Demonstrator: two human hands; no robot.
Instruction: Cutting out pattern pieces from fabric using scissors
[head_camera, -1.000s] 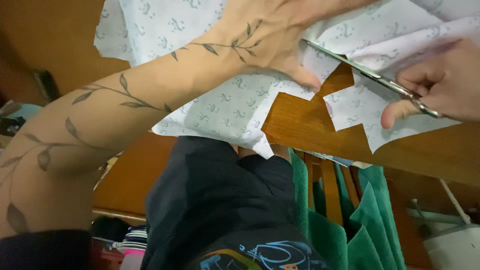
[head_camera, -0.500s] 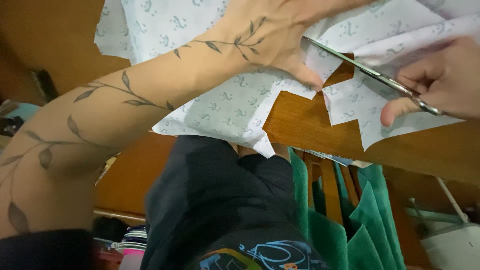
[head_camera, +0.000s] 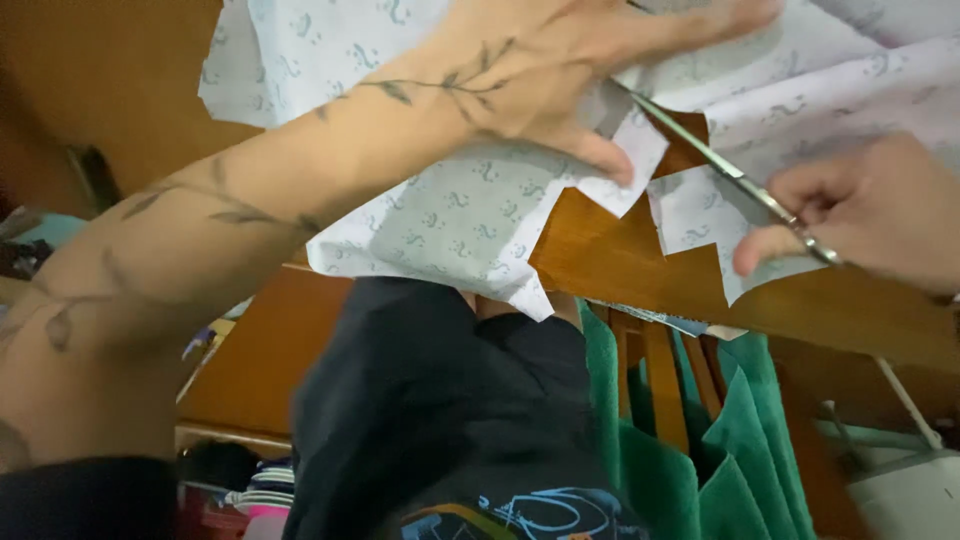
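My left hand (head_camera: 560, 70) lies flat on a sheet of pale patterned paper (head_camera: 450, 210), fingers spread, pressing it onto the wooden table (head_camera: 620, 270). My forearm carries a leaf tattoo. My right hand (head_camera: 860, 210) grips a pair of metal scissors (head_camera: 720, 165) at the right edge. The blades point up and left into the paper, just past my left thumb. A cut flap of the same paper (head_camera: 700, 215) hangs under the blades.
The table's near edge runs diagonally below the paper. Under it are my dark clothing (head_camera: 440, 400), a green cloth (head_camera: 720, 440) draped over wooden chair slats (head_camera: 660, 380), and a pale container (head_camera: 900, 490) at the lower right.
The scissors and my right hand have crept slightly up and left along the cut. My left hand stays pressed on the paper.
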